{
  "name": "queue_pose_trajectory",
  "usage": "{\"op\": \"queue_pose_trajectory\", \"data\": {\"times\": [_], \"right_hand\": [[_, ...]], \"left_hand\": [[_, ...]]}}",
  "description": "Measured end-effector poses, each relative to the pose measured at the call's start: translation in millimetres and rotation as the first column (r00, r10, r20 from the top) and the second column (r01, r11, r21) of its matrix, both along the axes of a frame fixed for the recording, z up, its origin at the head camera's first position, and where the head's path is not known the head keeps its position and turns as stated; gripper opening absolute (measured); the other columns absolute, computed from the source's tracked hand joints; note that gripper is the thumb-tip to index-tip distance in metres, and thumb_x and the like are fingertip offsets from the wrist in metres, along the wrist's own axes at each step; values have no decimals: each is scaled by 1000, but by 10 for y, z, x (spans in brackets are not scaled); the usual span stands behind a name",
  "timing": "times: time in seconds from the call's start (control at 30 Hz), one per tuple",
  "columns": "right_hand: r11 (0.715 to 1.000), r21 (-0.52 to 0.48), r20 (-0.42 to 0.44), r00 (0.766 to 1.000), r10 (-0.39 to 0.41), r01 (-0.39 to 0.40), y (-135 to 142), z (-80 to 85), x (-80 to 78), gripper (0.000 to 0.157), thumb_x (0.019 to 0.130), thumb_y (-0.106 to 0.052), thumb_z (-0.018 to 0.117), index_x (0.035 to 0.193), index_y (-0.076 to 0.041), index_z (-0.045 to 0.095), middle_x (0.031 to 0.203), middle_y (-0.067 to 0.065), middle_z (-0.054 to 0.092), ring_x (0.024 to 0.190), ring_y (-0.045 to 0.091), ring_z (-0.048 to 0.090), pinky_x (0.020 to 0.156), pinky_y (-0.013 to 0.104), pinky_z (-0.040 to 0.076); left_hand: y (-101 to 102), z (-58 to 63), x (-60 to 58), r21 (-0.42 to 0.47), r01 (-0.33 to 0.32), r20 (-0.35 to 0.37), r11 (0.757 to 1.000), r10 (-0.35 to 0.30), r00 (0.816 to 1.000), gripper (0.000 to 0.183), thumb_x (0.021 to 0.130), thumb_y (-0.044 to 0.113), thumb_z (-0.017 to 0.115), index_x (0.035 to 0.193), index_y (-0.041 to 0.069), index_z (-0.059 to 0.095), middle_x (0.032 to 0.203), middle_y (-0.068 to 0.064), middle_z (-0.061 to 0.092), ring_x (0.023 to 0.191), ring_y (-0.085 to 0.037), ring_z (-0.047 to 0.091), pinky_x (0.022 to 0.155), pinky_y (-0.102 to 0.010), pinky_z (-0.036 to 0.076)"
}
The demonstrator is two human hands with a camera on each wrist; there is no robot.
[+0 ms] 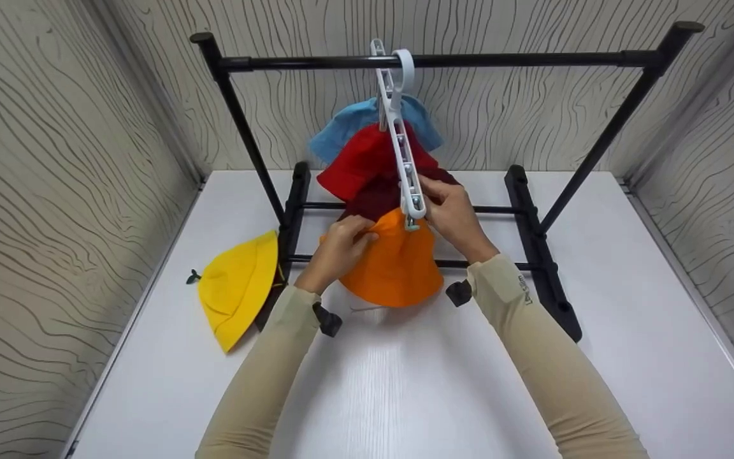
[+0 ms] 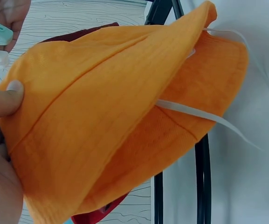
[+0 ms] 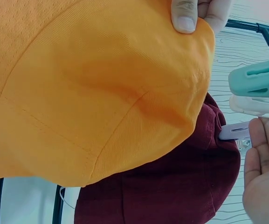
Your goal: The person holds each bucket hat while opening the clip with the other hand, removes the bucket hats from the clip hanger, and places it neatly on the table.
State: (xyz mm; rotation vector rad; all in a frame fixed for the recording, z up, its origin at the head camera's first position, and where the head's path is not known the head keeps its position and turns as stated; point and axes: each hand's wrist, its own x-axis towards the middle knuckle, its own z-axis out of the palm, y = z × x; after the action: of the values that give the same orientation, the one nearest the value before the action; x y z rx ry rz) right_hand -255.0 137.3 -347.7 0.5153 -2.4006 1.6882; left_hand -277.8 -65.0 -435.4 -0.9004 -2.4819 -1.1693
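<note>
My left hand (image 1: 341, 247) pinches the crown of an orange bucket hat (image 1: 399, 268) between thumb and fingers. In the left wrist view the hat's brim faces right, with a thin white strap (image 2: 190, 111) at its opening. My right hand (image 1: 453, 213) is at the near end of a white clip hanger (image 1: 403, 156). In the right wrist view its fingers (image 3: 260, 140) lie beside a white clip (image 3: 253, 105) and a mint clip (image 3: 255, 81); I cannot tell whether they grip. A lavender clip (image 3: 234, 131) holds the maroon hat (image 3: 162, 186) behind.
The hanger hooks over the bar (image 1: 501, 59) of a black rack. A red hat (image 1: 364, 162) and a light blue hat (image 1: 341, 131) hang farther back. On the table's left lies a yellow hat (image 1: 239, 280) with a green sprout, against the rack's foot (image 1: 297, 197).
</note>
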Motion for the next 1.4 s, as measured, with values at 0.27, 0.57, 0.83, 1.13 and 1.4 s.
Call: {"op": "queue_pose_trajectory", "data": {"times": [0.27, 0.57, 0.83, 1.13, 1.4], "right_hand": [[1000, -19, 3, 1000, 10, -10, 3, -17, -2, 38, 89, -12, 57, 124, 0, 52, 120, 14, 58, 111, 20, 53, 96, 31, 40], [999, -20, 19, 999, 29, -28, 7, -42, -3, 40, 89, -12, 57, 127, -2, 51, 121, 12, 58, 106, 14, 53, 94, 28, 41], [998, -33, -10, 998, 54, -55, 12, -66, -18, 40, 89, -10, 57, 127, -1, 50, 119, 13, 59, 106, 14, 53, 91, 22, 42], [993, -71, 28, 995, 94, -92, 47, -78, 14, 47, 89, -15, 58, 133, -7, 45, 116, 10, 58, 68, 8, 49, 58, 16, 43], [992, -89, 97, 991, 92, -84, 57, -43, 55, 49, 91, -14, 54, 137, -10, 39, 128, 8, 50, 93, 17, 49, 65, 17, 45]], "left_hand": [[-61, -67, 8, 3, -13, -1, 1000, 13, 1000, 16, 86, 16, 59, 97, 5, 65, 92, -4, 64, 83, -13, 56, 78, -21, 48], [-146, -142, 38, 21, -42, 39, 999, 41, 998, 17, 86, 15, 59, 98, 4, 65, 92, -5, 63, 83, -13, 56, 78, -22, 48], [-232, -232, 66, 25, -85, 60, 996, 83, 995, 16, 86, 14, 60, 98, 5, 65, 93, -4, 64, 83, -13, 56, 79, -22, 49], [-345, -334, 71, 28, -103, 110, 994, 100, 989, 15, 86, 13, 60, 96, 5, 65, 92, -4, 63, 81, -14, 57, 78, -23, 50], [-428, -407, 53, 29, -141, 205, 990, 133, 970, 17, 85, 13, 59, 99, 5, 65, 92, -3, 63, 79, -13, 55, 78, -23, 50]]}}
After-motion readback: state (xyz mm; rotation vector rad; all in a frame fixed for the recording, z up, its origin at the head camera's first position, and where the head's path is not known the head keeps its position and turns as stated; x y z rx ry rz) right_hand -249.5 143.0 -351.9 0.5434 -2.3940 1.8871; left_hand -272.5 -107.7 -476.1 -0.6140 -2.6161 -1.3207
